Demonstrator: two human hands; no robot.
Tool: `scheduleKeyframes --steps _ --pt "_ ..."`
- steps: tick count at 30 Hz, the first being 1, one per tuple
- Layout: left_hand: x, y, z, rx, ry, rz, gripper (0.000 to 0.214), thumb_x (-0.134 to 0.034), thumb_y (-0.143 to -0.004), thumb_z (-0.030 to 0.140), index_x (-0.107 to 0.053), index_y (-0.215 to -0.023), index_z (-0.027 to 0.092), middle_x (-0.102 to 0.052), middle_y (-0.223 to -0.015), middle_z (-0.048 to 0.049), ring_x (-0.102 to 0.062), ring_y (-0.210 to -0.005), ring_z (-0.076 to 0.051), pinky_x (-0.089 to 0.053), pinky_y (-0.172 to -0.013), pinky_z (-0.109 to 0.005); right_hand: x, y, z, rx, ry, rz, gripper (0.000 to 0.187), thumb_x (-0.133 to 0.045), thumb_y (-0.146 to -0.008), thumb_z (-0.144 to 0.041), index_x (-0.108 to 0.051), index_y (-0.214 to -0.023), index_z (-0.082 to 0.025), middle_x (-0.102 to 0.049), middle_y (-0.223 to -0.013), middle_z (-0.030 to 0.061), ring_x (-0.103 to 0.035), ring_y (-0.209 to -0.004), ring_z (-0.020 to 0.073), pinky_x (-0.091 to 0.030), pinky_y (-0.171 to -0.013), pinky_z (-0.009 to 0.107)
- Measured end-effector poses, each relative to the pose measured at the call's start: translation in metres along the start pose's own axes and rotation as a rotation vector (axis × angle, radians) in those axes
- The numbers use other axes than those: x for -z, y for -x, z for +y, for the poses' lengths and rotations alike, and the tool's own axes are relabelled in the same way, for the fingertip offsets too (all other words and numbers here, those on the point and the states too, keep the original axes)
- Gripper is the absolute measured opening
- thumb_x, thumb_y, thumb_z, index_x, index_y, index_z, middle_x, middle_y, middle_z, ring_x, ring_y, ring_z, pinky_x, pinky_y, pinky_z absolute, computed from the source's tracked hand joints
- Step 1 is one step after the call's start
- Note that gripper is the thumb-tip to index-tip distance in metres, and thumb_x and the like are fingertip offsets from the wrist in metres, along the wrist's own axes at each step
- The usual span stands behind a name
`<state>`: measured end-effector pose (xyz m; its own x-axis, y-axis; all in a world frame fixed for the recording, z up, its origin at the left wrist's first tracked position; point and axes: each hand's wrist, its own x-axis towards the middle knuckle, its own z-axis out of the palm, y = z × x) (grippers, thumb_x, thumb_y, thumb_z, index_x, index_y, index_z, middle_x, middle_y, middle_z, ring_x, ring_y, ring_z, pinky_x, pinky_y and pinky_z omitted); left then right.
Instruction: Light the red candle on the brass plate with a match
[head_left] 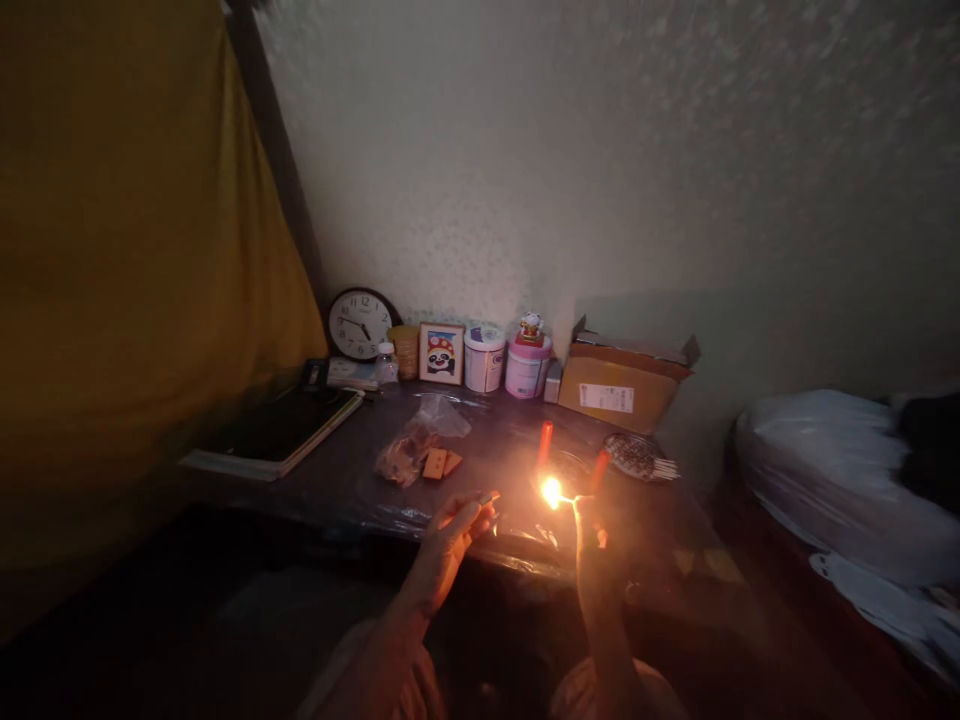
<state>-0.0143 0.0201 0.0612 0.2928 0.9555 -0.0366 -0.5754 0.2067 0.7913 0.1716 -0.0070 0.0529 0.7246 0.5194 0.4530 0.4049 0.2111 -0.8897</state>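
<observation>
My right hand [589,525] pinches a burning matchstick whose flame [552,491] glows just left of the fingers. My left hand [457,528] is closed round a small matchbox [489,497], held a short way left of the flame. Two red candles stand on the dark table: one upright [544,444] just behind the flame, the other [599,468] close above my right hand. Neither candle shows a flame. Both hands hover over the table's front edge.
A clear plastic bag with orange pieces [420,450] lies mid-table. Along the wall stand a clock [359,324], a panda picture [441,353], two tubs [484,358] and a cardboard box [624,388]. A book [277,432] lies left, a woven fan [637,455] right.
</observation>
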Motion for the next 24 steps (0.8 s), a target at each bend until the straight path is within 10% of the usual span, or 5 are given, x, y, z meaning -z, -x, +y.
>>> scheduleKeyframes --steps 24 --pt "0.013 -0.006 -0.003 0.067 0.028 0.057 0.018 -0.069 -0.071 0.031 -0.067 -0.085 0.020 -0.072 -0.098 -0.0049 -0.063 -0.089 -0.019 -0.044 -0.083 -0.033 -0.003 -0.003 0.019 -0.039 -0.064 0.068 0.032 -0.062 -0.068 -0.051 -0.061 -0.072 -0.019 -0.064 -0.074 0.0042 -0.060 -0.073 0.0199 -0.049 -0.071 0.034"
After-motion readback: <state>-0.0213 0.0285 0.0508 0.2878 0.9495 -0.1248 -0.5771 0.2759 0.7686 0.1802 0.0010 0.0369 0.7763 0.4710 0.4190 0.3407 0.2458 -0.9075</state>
